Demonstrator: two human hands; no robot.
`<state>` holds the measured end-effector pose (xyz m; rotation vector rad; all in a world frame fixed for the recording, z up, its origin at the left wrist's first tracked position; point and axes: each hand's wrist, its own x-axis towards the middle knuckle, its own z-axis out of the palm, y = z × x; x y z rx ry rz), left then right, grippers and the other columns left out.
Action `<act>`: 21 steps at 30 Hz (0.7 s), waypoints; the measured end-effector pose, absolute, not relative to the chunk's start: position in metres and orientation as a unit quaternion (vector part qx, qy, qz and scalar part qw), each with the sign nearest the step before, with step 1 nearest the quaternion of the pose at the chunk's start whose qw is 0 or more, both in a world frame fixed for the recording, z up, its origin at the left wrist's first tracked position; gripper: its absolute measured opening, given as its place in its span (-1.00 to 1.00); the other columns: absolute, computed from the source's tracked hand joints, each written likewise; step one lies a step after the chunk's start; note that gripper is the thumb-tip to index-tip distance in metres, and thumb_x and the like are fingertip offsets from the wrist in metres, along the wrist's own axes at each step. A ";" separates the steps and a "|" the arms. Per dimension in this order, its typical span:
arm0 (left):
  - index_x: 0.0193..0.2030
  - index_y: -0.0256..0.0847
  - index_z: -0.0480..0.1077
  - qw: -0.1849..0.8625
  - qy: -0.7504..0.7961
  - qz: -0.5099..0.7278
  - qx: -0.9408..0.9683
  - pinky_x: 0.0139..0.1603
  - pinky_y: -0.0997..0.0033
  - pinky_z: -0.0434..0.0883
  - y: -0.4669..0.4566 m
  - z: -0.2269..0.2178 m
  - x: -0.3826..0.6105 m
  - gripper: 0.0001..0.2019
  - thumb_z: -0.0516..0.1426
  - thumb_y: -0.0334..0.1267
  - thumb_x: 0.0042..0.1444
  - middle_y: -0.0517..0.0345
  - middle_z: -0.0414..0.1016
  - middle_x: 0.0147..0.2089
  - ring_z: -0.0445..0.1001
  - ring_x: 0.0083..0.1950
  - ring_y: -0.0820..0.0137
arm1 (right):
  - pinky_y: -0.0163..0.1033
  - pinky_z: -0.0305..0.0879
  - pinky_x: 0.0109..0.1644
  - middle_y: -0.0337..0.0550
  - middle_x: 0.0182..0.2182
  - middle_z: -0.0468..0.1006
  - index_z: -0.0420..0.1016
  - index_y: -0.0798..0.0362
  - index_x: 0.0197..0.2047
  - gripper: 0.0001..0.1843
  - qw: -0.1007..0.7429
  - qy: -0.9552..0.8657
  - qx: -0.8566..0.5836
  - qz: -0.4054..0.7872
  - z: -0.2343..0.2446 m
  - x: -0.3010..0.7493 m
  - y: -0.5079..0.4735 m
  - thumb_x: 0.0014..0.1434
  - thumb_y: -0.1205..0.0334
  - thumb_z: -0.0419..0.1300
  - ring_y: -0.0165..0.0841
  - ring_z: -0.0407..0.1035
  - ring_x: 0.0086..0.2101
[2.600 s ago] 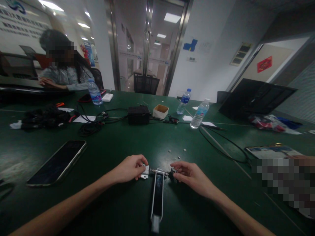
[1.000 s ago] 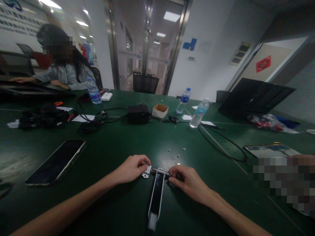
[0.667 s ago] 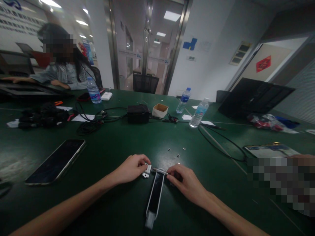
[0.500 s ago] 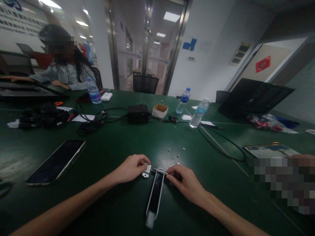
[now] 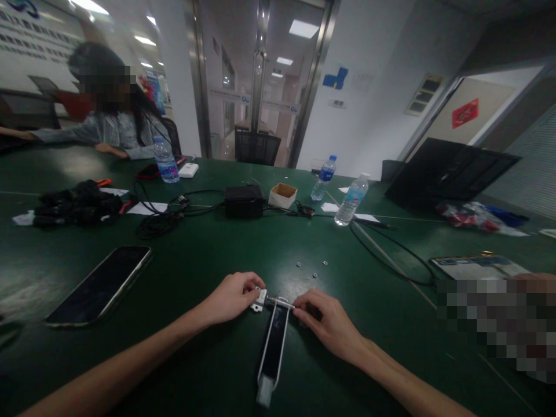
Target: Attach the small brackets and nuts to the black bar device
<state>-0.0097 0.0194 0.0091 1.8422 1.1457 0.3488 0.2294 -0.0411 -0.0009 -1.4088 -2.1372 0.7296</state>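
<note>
At six o'clock, the left hand [image 5: 237,297] pinches a small white piece [image 5: 259,299] and the right hand [image 5: 322,311] pinches a thin rod [image 5: 284,303] by its end; a framed strip [image 5: 274,341], long axis from the rod, points its pale tip [image 5: 264,391] toward seven; at ten, a bottle [image 5: 166,162] bears blurred pink lettering [image 5: 168,172]

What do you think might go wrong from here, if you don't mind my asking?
The small, ring-shaped metal pieces lie loose beyond the right hand, so a brush might scatter them. If the left hand loosens its pinch on the small white block, the slim silver rod crossing the long black, white-edged strip might shift.
</note>
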 end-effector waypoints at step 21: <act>-0.04 -0.20 0.41 0.377 0.459 0.134 0.793 -0.21 0.40 0.32 0.009 0.016 -0.007 -0.72 0.00 -0.17 0.22 0.13 0.51 -0.20 0.46 -0.21 0.33 | -0.29 0.20 -0.30 -0.21 -0.40 0.43 0.46 0.05 -0.26 -0.90 0.231 -0.776 -0.518 0.277 0.001 0.228 -0.039 0.22 0.24 0.14 -0.39 0.29 -0.37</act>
